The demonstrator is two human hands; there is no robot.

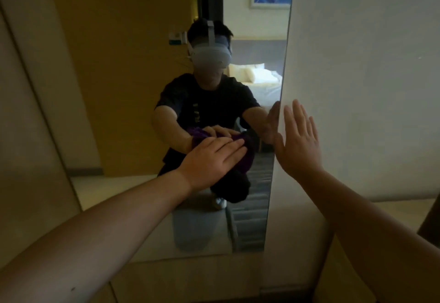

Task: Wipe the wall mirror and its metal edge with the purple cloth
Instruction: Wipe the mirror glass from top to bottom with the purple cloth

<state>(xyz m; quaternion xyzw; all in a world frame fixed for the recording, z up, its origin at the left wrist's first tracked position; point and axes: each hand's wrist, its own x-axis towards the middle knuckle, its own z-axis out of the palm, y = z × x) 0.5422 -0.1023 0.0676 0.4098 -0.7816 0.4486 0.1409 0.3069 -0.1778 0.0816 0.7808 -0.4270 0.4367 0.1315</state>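
Fingers point(229, 146) of left hand point(209, 161) straight, close together, pressing purple cloth point(247, 157) flat against mirror point(142, 88), lower centre of glass; likely for even wiping pressure. Right hand point(300, 143) flat, fingers slightly spread, on wall point(369, 88) just right of mirror's metal edge point(285, 76); probably bracing.

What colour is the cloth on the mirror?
The crumpled cloth is dark purple; head view.

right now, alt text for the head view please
The left hand presses the purple cloth flat against the wall mirror, while the right hand rests open on the white wall beside the mirror's right edge. The mirror reflects the person.
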